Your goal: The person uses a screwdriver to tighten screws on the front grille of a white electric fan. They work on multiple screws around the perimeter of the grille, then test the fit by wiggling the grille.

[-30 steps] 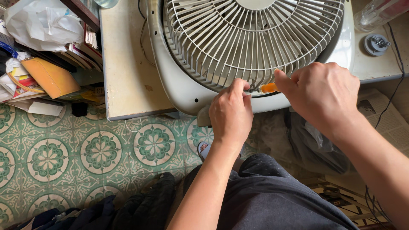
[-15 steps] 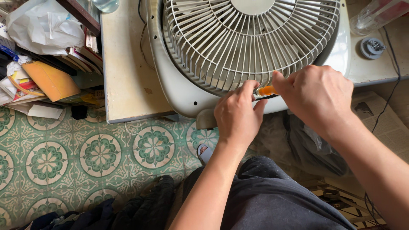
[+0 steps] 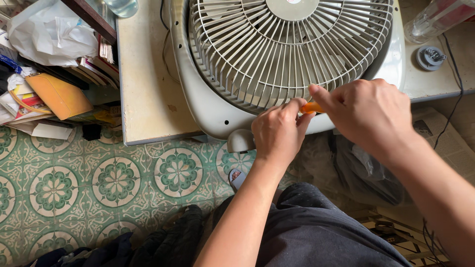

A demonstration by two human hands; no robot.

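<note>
A grey box fan point(image 3: 208, 106) lies flat on a low cream table point(image 3: 143, 84), its round wire grille point(image 3: 277, 54) facing up. My left hand point(image 3: 279, 131) pinches the grille's near rim, fingers closed on the wire. My right hand point(image 3: 366, 111) is closed around an orange-handled tool point(image 3: 311, 107), likely a screwdriver; only a short piece of handle shows between the two hands and its tip is hidden. Both hands meet at the fan's front edge.
A grey knob-like cap point(image 3: 429, 57) lies on the table at the right, beside a clear bottle point(image 3: 435, 17) and a black cord point(image 3: 452, 64). Books, a white plastic bag point(image 3: 49, 32) and an orange folder point(image 3: 59, 96) are stacked left. Green patterned tiles point(image 3: 114, 183) cover the floor.
Both hands have stayed at the fan's front rim, shifting slightly; the left fingers now close tighter on the grille wire beside the orange handle. The fan has not moved.
</note>
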